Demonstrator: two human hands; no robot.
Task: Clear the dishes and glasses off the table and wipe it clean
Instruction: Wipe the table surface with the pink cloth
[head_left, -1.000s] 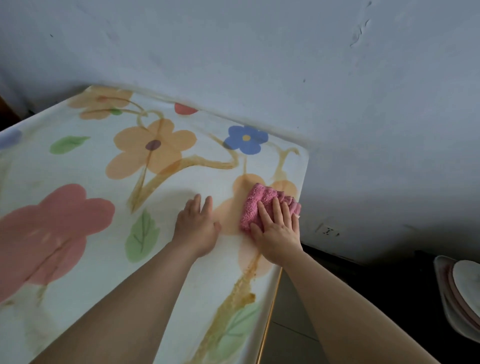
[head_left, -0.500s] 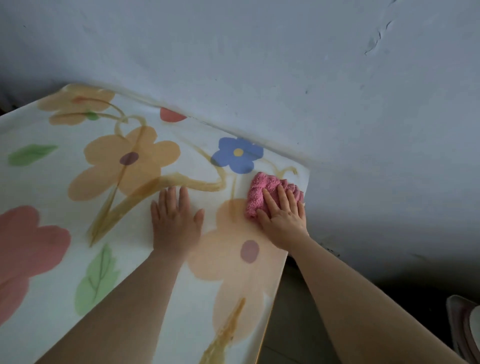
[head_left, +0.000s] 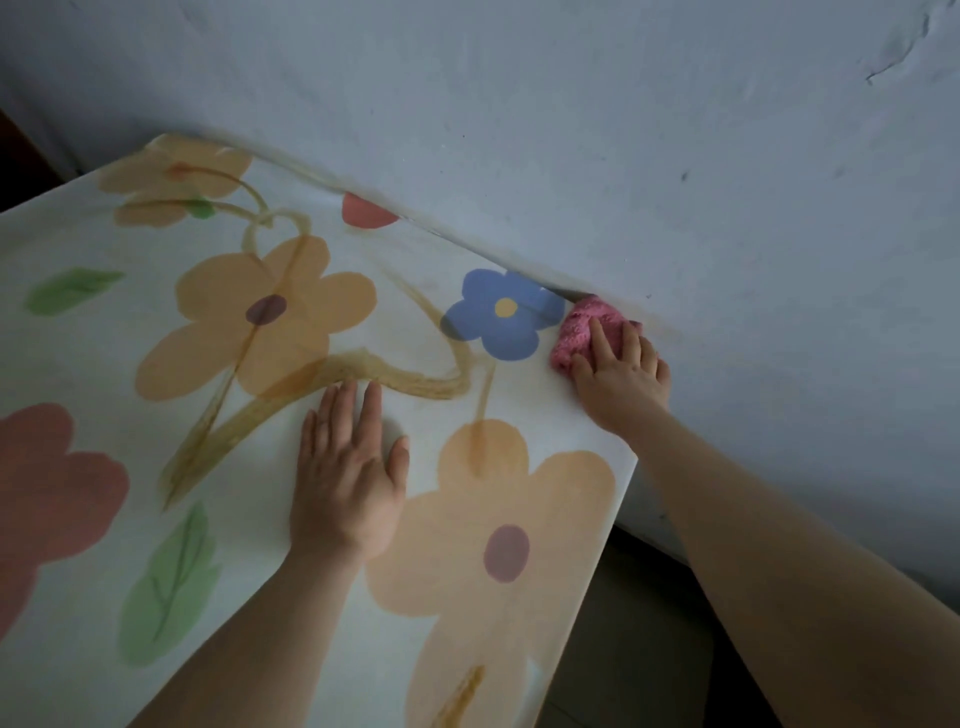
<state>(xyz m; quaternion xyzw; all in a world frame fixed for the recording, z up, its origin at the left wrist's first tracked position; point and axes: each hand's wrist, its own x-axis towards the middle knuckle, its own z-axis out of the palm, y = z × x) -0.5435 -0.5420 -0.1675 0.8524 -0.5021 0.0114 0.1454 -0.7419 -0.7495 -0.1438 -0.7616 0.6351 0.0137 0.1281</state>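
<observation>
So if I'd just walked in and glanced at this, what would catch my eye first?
Probably the tablecloth: big painted flowers in orange, pink and blue cover the whole table. Next, the bright pink cloth that the right hand presses into the far corner, just past the blue flower and right against the pale wall. The left hand lies flat on the table nearer the middle, fingers spread.

**Dim corner, pale plaster**

A pale blue-grey painted plaster wall (head_left: 623, 130) fills the upper half, scuffed and speckled, with a cracked, peeling patch (head_left: 893, 52) at top right. Below right lies a dull grey tiled floor (head_left: 623, 649) in shadow. Light is low and cool.
</observation>
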